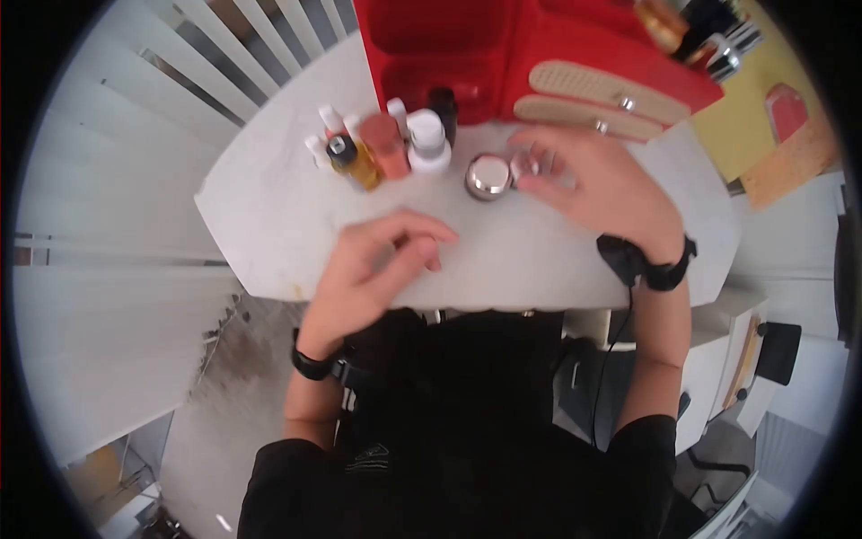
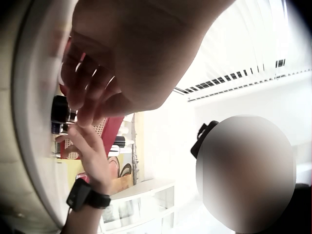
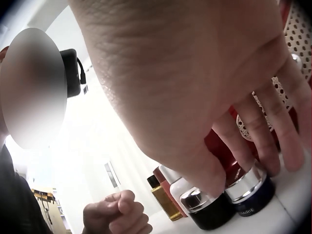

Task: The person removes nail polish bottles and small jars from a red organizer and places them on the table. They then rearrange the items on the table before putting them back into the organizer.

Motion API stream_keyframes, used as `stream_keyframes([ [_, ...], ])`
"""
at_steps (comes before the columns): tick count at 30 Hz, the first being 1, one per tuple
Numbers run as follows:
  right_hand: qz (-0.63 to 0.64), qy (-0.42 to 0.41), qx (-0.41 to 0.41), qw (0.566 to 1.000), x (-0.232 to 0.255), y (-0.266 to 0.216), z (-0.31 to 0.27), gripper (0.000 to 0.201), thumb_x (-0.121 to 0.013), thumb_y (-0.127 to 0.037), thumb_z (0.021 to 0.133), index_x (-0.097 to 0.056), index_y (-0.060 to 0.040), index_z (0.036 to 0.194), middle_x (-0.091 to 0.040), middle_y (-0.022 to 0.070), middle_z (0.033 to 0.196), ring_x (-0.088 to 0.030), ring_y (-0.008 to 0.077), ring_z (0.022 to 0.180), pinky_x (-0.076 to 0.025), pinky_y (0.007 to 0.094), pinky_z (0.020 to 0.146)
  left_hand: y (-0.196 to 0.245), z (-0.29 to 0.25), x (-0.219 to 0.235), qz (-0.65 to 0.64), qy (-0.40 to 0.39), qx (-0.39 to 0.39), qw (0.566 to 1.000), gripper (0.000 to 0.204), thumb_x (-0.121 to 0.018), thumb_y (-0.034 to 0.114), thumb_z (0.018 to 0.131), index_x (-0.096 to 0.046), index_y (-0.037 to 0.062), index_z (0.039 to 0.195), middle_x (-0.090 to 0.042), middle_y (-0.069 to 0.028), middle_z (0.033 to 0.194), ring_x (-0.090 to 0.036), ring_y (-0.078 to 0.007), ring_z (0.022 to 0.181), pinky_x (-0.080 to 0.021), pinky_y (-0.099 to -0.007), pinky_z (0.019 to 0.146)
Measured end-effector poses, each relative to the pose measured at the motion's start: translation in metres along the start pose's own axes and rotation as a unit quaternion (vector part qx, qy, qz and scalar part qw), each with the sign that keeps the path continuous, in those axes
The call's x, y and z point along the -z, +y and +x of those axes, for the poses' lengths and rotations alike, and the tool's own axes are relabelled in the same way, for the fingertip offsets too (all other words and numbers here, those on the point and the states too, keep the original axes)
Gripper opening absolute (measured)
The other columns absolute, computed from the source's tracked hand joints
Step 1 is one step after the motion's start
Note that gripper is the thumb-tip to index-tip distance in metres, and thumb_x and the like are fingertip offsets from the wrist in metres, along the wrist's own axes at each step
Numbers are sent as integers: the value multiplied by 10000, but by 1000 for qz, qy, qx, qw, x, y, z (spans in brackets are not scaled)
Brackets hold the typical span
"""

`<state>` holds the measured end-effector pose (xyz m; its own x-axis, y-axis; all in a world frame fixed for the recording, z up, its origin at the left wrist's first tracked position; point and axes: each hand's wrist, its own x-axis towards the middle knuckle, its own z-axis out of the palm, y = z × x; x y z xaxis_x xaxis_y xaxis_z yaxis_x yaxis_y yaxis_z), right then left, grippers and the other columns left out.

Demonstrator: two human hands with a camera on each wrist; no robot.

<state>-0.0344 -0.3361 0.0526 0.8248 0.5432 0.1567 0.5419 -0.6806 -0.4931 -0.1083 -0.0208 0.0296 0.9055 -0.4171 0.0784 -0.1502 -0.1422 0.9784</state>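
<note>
My right hand (image 1: 611,184) grips a small cosmetic jar (image 3: 251,192) with a silver lid and dark blue base, thumb on one side and fingers on the other. Right beside it on the white table stands a second cream jar (image 1: 489,176), its shiny lid facing up and its base dark. My left hand (image 1: 373,274) hovers near the front of the table, fingers loosely bent, holding nothing. Beyond it stand an amber bottle with a black cap (image 1: 353,163), an orange-red bottle (image 1: 384,148) and a white bottle (image 1: 428,144).
A red cabinet (image 1: 530,45) with woven drawer fronts and round knobs stands at the back of the table (image 1: 269,229). Several bottles (image 1: 718,49) sit on its right top. Small white-capped tubes (image 1: 331,119) and a dark bottle (image 1: 444,106) stand among the group.
</note>
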Motion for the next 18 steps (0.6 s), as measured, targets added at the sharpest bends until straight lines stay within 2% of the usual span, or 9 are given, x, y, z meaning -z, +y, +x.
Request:
stream_keyframes([
  [2, 14, 18, -23, 999, -1, 1, -1, 410, -812, -290, 1006, -743, -25, 1312, -773, 141, 1023, -729, 256, 881, -587, 374, 810, 16, -4, 9, -18, 60, -25, 998, 288, -597, 159, 1103, -724, -74, 1218, -703, -70, 896, -669, -172, 788, -529, -307, 763],
  [3, 15, 20, -38, 999, -5, 1, 2, 395, -803, -303, 1021, -751, -21, 1293, -779, 137, 1022, -723, 254, 861, -585, 374, 798, 16, -4, 18, -38, 126, -57, 990, 345, -550, 192, 1137, -717, -57, 1306, -711, -84, 840, -690, -167, 803, -549, -305, 771],
  [4, 18, 14, -51, 998, -8, 2, 2, 395, -803, -303, 1021, -751, -21, 1293, -779, 137, 1022, -723, 254, 861, -585, 374, 798, 14, -1, 47, -9, 126, -117, 985, 451, -488, 235, 1155, -614, -86, 1446, -719, -114, 875, -696, -190, 790, -560, -326, 806],
  [5, 7, 40, -22, 999, -11, 4, 2, 413, -788, -367, 1028, -766, -20, 1250, -786, 164, 988, -752, 310, 889, -597, 402, 801, 12, 13, 69, -274, -29, -257, 926, 517, -435, 247, 1197, -459, -105, 1574, -676, -236, 1314, -732, -280, 1021, -567, -351, 914],
  [6, -8, 66, 9, 998, -11, 5, 3, 447, -774, -431, 1035, -781, -19, 1207, -794, 191, 953, -782, 365, 917, -608, 429, 805, 44, 19, 84, -335, -111, -258, 899, 577, -416, 274, 1191, -415, -83, 1645, -638, -273, 1502, -647, -367, 1396, -487, -421, 1200],
  [7, -11, 60, 3, 998, -11, 5, 4, 447, -774, -431, 1035, -781, -19, 1207, -794, 191, 953, -782, 365, 917, -608, 429, 805, 67, 17, 105, -377, -148, -246, 881, 610, -427, 300, 1181, -414, -54, 1677, -532, -309, 1649, -469, -426, 1593, -304, -513, 1361],
  [9, -11, 81, -2, 997, -13, 3, 4, 483, -783, -466, 1026, -785, -15, 1202, -797, 188, 957, -785, 355, 916, -610, 426, 810, 149, 53, 135, -332, -187, -188, 906, 462, -495, 438, 1149, -627, 189, 1515, -684, -25, 1545, -632, -227, 1428, -377, -506, 1333],
  [10, -12, 77, -5, 997, -15, 2, 3, 483, -783, -466, 1026, -785, -15, 1202, -797, 188, 957, -785, 355, 916, -610, 426, 810, 126, 51, 133, -337, -186, -186, 904, 462, -495, 438, 1149, -627, 189, 1515, -684, -25, 1545, -632, -227, 1428, -377, -506, 1333],
  [18, 23, 97, -10, 995, -14, 4, 3, 539, -777, -523, 1020, -798, -16, 1205, -785, 188, 906, -778, 370, 839, -601, 409, 749, 126, 70, 146, -338, -174, -196, 904, 479, -494, 441, 1148, -617, 171, 1525, -671, -48, 1554, -618, -240, 1442, -372, -510, 1333],
])
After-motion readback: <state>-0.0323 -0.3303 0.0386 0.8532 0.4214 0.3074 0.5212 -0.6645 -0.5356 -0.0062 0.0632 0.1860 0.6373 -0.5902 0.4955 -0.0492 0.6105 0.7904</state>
